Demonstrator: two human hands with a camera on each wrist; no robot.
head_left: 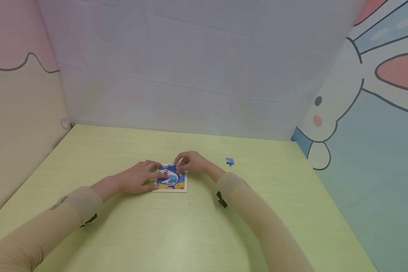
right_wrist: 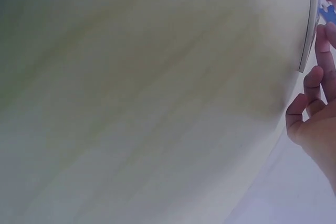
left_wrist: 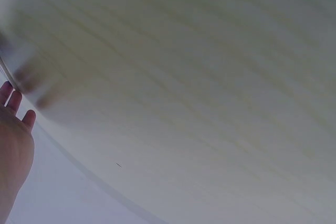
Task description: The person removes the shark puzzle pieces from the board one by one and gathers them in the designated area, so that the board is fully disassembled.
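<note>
A small square jigsaw puzzle (head_left: 170, 190) with a pale frame lies on the table, showing a white and blue sea animal over yellow ground. My left hand (head_left: 137, 177) rests across its left side, fingers spread, with fingertips on the picture. At the upper right corner is my right hand (head_left: 192, 162), its thumb and index finger bent together in a pinch on a blue puzzle piece (right_wrist: 328, 14), mostly hidden by the fingers. In the right wrist view the other fingers curl loosely beside the frame's edge. The left wrist view catches only part of the left hand (left_wrist: 16, 135).
One loose blue puzzle piece (head_left: 229, 161) lies on the yellow-green table (head_left: 190, 234), to the right of the right hand. A pale sheet (head_left: 190, 75) hangs along the back edge, and walls with cartoon drawings flank both sides.
</note>
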